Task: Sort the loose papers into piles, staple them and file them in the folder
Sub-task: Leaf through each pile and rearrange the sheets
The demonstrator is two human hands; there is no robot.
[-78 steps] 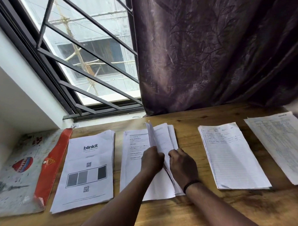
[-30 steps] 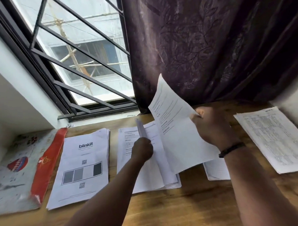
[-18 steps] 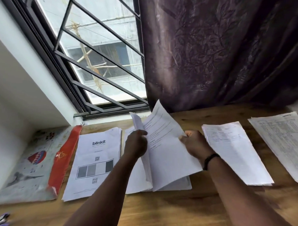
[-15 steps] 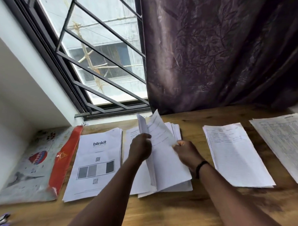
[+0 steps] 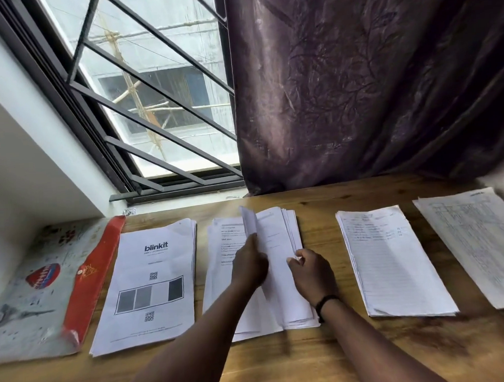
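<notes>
Two hands on middle stack [image 5: 292,290]: left hand [image 5: 250,267] pinches raised sheets [image 5: 250,224], right hand [image 5: 312,274] fingers curl on sheet edge beside. Risk: several sheets lift together, misfiled.

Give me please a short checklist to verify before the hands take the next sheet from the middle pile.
1. Left hand holds the turned sheets upright: ok.
2. Right hand pinches only one sheet: cannot tell.
3. Middle pile edges squared: not ok, sheets fan out.
4. Lined-paper pile uncovered, ready to receive: ok.
5. Blinkit pile apart from the middle pile: ok.
6. Stapler within view: not ok.
</notes>
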